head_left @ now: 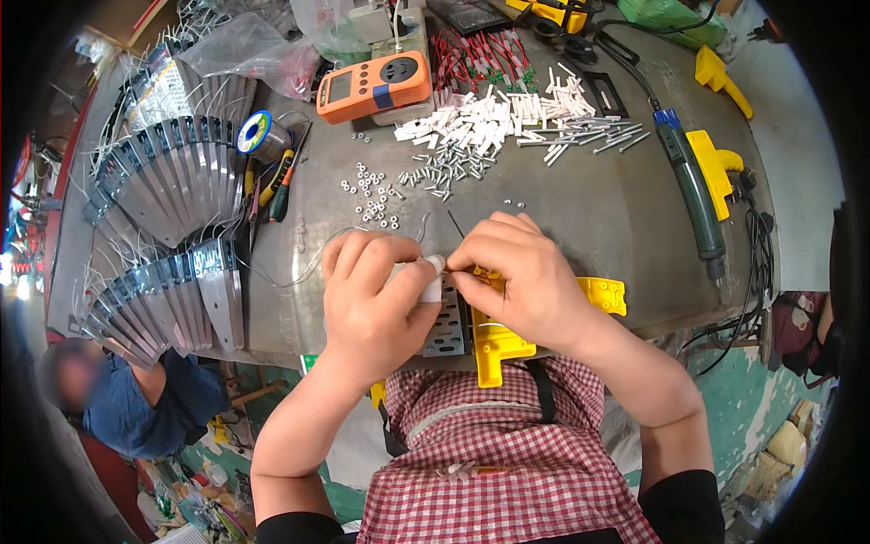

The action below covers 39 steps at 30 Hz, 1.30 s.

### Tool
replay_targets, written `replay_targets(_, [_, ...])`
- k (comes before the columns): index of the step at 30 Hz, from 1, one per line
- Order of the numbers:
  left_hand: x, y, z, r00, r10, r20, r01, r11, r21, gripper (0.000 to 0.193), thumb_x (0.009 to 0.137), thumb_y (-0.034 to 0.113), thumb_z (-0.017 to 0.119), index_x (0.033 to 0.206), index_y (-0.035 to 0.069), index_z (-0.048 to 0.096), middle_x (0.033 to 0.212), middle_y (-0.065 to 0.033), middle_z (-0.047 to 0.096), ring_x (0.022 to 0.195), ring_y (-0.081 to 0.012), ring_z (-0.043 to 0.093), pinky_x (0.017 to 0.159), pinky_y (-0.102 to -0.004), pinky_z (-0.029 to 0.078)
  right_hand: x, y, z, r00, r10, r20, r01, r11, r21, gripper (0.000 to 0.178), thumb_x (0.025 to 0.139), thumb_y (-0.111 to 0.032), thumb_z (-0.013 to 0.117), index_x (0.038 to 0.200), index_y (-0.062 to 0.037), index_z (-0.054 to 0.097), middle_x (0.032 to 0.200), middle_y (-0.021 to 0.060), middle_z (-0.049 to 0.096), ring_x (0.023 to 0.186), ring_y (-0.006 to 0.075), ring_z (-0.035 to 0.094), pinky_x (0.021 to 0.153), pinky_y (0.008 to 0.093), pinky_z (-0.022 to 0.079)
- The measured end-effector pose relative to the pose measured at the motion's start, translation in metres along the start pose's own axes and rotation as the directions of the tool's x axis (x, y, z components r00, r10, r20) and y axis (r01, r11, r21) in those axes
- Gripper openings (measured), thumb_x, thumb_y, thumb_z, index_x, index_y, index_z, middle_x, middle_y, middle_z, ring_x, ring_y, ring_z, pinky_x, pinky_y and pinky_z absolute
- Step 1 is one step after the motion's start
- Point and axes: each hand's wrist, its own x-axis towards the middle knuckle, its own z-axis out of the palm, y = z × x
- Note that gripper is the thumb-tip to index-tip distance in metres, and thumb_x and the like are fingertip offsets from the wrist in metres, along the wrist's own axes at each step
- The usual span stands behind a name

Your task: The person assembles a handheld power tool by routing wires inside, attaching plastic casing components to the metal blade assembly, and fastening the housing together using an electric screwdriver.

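Both my hands work close together at the table's near edge. My left hand [372, 295] is closed, pinching a small white piece [433, 283] between thumb and fingers. Almost touching it, my right hand [521, 281] is closed in a pinch too; what sits between its fingertips is too small to name. A thin dark wire [456, 223] sticks out beyond the right fingers, and a thin grey wire [424, 225] rises near the left ones. Beneath the hands lie a perforated metal plate [446, 334] and yellow plastic casing parts [500, 344], partly covered by them.
Fanned metal blades with wires [172, 181] fill the left side, beside a solder spool [256, 134] and screwdrivers [281, 189]. Further back are an orange multimeter [376, 86], white tubes [480, 118], screws [449, 168] and nuts [367, 190]. A corded power screwdriver [691, 190] lies right. Another person [149, 403] sits left.
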Motion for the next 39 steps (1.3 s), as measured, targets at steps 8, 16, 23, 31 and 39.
replay_targets(8, [0.003,0.006,0.004,0.965,-0.245,0.093,0.260,0.940,-0.223,0.014,0.066,0.008,0.064,0.078,0.003,0.060,0.090,-0.0059,0.057,0.080,-0.0254,0.053,0.079,-0.0372,0.040,-0.001,-0.001,0.009,0.933,-0.359,-0.002,0.339,0.882,-0.327,0.016,0.068,-0.010,0.064,0.076,-0.0104,0.050,0.077,0.0024,0.046,0.081,0.0218,0.048,0.072,0.0370,0.035])
replay_targets(16, [0.001,-0.006,-0.012,0.988,-0.123,0.096,0.144,0.955,-0.261,0.029,0.065,0.011,0.078,0.087,0.005,0.060,0.108,-0.0091,0.053,0.103,-0.0303,0.048,0.088,-0.0412,0.040,0.003,0.010,0.000,0.996,0.013,0.083,-0.024,0.991,0.132,0.008,0.079,-0.016,0.066,0.081,-0.0092,0.063,0.074,0.0014,0.057,0.082,0.0210,0.054,0.073,0.0358,0.037])
replay_targets(23, [-0.004,-0.015,-0.006,0.450,-0.419,0.788,0.801,-0.200,-0.564,0.019,0.072,0.006,0.071,0.088,0.007,0.061,0.106,-0.0099,0.055,0.102,-0.0277,0.051,0.085,-0.0359,0.040,0.000,0.001,0.005,0.964,-0.260,-0.059,0.244,0.949,-0.202,0.007,0.077,-0.015,0.067,0.080,-0.0104,0.063,0.075,-0.0005,0.057,0.084,0.0186,0.053,0.078,0.0334,0.033])
replay_targets(31, [-0.003,-0.008,-0.010,0.996,-0.053,0.073,0.063,0.988,-0.144,0.024,0.065,0.008,0.076,0.083,0.009,0.061,0.109,-0.0088,0.055,0.102,-0.0303,0.050,0.086,-0.0380,0.040,-0.001,0.007,0.005,0.997,-0.077,0.028,0.075,0.996,0.047,0.012,0.074,-0.015,0.069,0.079,-0.0130,0.058,0.081,-0.0017,0.056,0.085,0.0182,0.052,0.080,0.0359,0.031])
replay_targets(39, [-0.012,-0.013,-0.006,0.995,0.047,-0.085,-0.044,0.998,0.037,0.026,0.069,0.011,0.074,0.089,0.005,0.058,0.109,-0.0120,0.056,0.097,-0.0312,0.054,0.085,-0.0402,0.041,-0.002,0.006,-0.001,0.995,0.016,0.100,-0.020,0.999,0.031,0.013,0.073,-0.013,0.072,0.081,-0.0119,0.063,0.083,-0.0016,0.060,0.088,0.0198,0.055,0.083,0.0365,0.033])
